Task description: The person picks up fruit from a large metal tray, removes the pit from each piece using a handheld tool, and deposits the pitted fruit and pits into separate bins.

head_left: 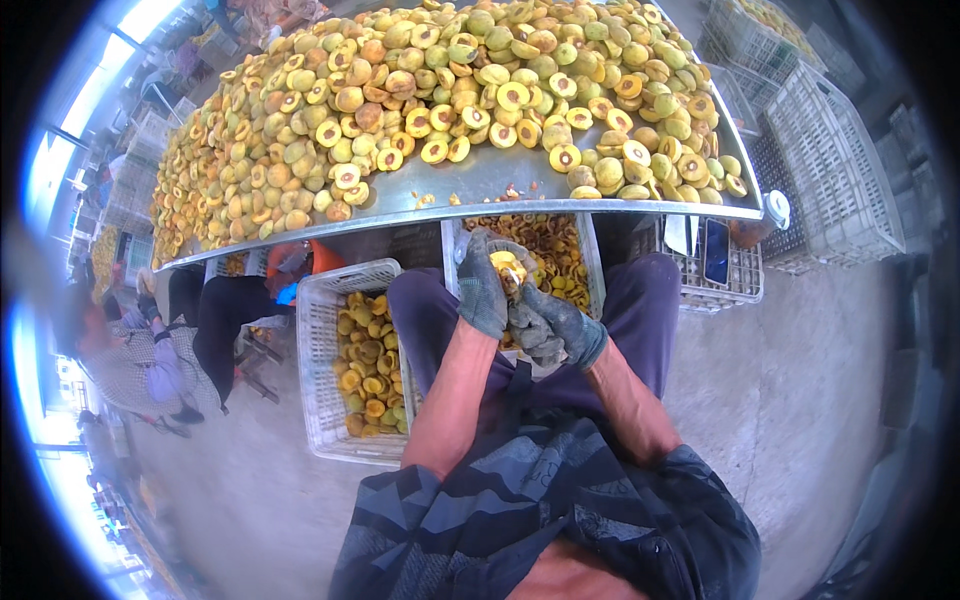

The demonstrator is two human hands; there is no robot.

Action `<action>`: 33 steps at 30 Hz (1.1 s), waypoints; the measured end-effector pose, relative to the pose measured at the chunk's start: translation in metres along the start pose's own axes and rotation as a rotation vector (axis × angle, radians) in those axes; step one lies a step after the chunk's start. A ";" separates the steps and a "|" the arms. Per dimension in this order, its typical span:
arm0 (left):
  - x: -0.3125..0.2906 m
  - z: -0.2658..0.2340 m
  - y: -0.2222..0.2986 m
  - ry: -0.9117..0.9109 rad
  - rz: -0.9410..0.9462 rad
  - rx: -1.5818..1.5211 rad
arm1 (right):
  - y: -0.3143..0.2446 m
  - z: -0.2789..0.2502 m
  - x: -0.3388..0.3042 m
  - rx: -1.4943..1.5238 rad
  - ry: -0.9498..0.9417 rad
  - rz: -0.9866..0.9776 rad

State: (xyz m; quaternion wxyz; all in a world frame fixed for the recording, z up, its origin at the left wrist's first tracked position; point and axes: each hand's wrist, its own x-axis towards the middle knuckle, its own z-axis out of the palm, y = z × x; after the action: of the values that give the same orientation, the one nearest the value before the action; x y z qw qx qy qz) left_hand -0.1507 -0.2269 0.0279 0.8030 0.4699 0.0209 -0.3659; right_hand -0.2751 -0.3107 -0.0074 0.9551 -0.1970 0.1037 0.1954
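My left hand (pixel 484 292), in a dark grey work glove, is closed around a yellow peach half (pixel 507 266) between my knees. Its cut face is turned up and shows a dark pit area. Just below it, touching or nearly so, my right hand (pixel 556 328) is gloved too, with its fingers curled in. Whatever that hand grips is hidden by the fingers. Under both hands stands a crate (pixel 592 262) with brown and yellow peach scraps. Halved peaches (pixel 512 96) are heaped on the metal table (pixel 455 192) in front of me.
By my left leg is a white crate (pixel 318 330) of peach halves. A phone (pixel 716 252) lies on a crate right of my knees, near a lidded jug (pixel 776 208). Tall stacked crates (pixel 835 165) stand at the right. Another person (pixel 165 365) sits at the left.
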 end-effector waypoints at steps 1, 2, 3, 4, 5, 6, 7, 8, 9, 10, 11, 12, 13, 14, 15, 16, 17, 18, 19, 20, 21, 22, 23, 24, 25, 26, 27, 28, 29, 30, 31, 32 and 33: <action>0.003 -0.001 -0.002 0.032 0.009 -0.021 | -0.001 0.001 0.000 0.002 -0.036 0.005; 0.006 -0.003 -0.004 0.063 0.018 -0.043 | -0.003 0.002 -0.001 0.004 -0.071 0.010; 0.007 -0.008 -0.003 0.058 0.018 -0.089 | -0.004 0.003 -0.002 0.005 -0.106 0.015; 0.009 -0.012 -0.001 0.050 0.015 -0.132 | -0.002 0.004 -0.005 0.030 -0.094 0.030; 0.010 -0.019 0.002 0.045 0.019 -0.180 | -0.002 0.002 -0.005 0.085 -0.122 0.036; 0.026 -0.036 -0.003 -0.061 0.139 -0.229 | -0.001 -0.002 -0.004 0.140 -0.150 0.042; 0.019 -0.044 0.004 -0.121 0.185 -0.192 | -0.002 -0.003 -0.003 0.201 -0.180 0.045; 0.017 -0.048 0.010 -0.062 0.179 -0.221 | -0.003 -0.004 -0.002 -0.079 0.020 -0.056; 0.017 -0.051 0.016 -0.004 0.173 -0.250 | -0.005 -0.003 0.000 -0.186 0.096 -0.104; 0.019 -0.056 0.024 0.036 0.175 -0.230 | -0.006 0.003 0.002 -0.291 0.169 -0.148; 0.016 -0.061 0.029 0.034 0.185 -0.196 | -0.008 0.010 0.003 -0.395 0.243 -0.193; 0.012 -0.067 0.033 0.033 0.194 -0.161 | -0.011 0.014 0.002 -0.413 0.224 -0.178; 0.007 -0.066 0.036 0.028 0.200 -0.131 | -0.012 0.017 0.006 -0.687 0.188 -0.416; 0.007 -0.069 0.036 -0.002 0.233 -0.075 | -0.013 0.022 0.014 -0.958 0.148 -0.657; 0.005 -0.069 0.036 -0.029 0.215 -0.089 | -0.011 0.028 0.016 -0.853 0.204 -0.509; 0.000 -0.062 0.037 -0.054 0.196 -0.106 | -0.012 0.043 0.016 -0.741 0.268 -0.366; -0.005 -0.051 0.036 -0.086 0.171 -0.124 | -0.009 0.037 0.020 -0.877 0.286 -0.466; -0.008 -0.041 0.033 -0.071 0.213 -0.025 | -0.005 0.027 0.027 -1.014 0.305 -0.566; -0.013 -0.032 0.030 -0.046 0.259 0.072 | -0.007 0.028 0.030 -1.154 0.317 -0.662; -0.014 -0.029 0.031 -0.038 0.162 -0.029 | -0.010 0.029 0.028 -1.183 0.356 -0.567; -0.016 -0.025 0.032 -0.030 0.064 -0.130 | -0.010 0.029 0.028 -1.246 0.389 -0.603; -0.018 -0.017 0.030 0.027 0.058 -0.124 | -0.009 0.028 0.028 -1.312 0.421 -0.637; -0.017 -0.018 0.028 -0.011 0.054 -0.141 | -0.008 0.027 0.027 -1.378 0.453 -0.672; -0.014 -0.021 0.024 -0.049 0.050 -0.157 | -0.008 0.026 0.026 -1.390 0.450 -0.681; -0.013 -0.021 0.023 -0.089 0.044 -0.173 | -0.009 0.024 0.025 -1.402 0.450 -0.691; -0.013 -0.020 0.020 -0.049 0.053 -0.160 | -0.009 0.022 0.024 -1.413 0.449 -0.701; -0.013 -0.018 0.017 -0.010 0.061 -0.147 | -0.009 0.022 0.024 -1.413 0.458 -0.687; -0.013 -0.016 0.015 0.027 0.069 -0.135 | -0.010 0.022 0.022 -1.414 0.468 -0.674; -0.013 -0.016 0.014 0.008 0.072 -0.114 | -0.011 0.022 0.021 -1.416 0.478 -0.660; -0.013 -0.017 0.014 -0.010 0.075 -0.093 | -0.010 0.021 0.021 -1.458 0.491 -0.666; -0.015 -0.019 0.014 -0.027 0.079 -0.071 | -0.009 0.021 0.020 -1.500 0.501 -0.671; -0.013 -0.023 0.013 0.011 0.080 -0.046 | -0.008 0.020 0.020 -1.543 0.510 -0.676; -0.008 -0.029 0.010 0.049 0.082 -0.021 | -0.007 0.020 0.021 -1.559 0.519 -0.661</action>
State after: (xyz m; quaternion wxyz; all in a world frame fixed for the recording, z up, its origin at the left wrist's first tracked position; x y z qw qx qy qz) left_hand -0.1416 -0.1973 0.0227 0.8215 0.4705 0.0253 -0.3210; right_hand -0.2508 -0.3009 0.0070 0.5031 -0.8499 0.0920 -0.1264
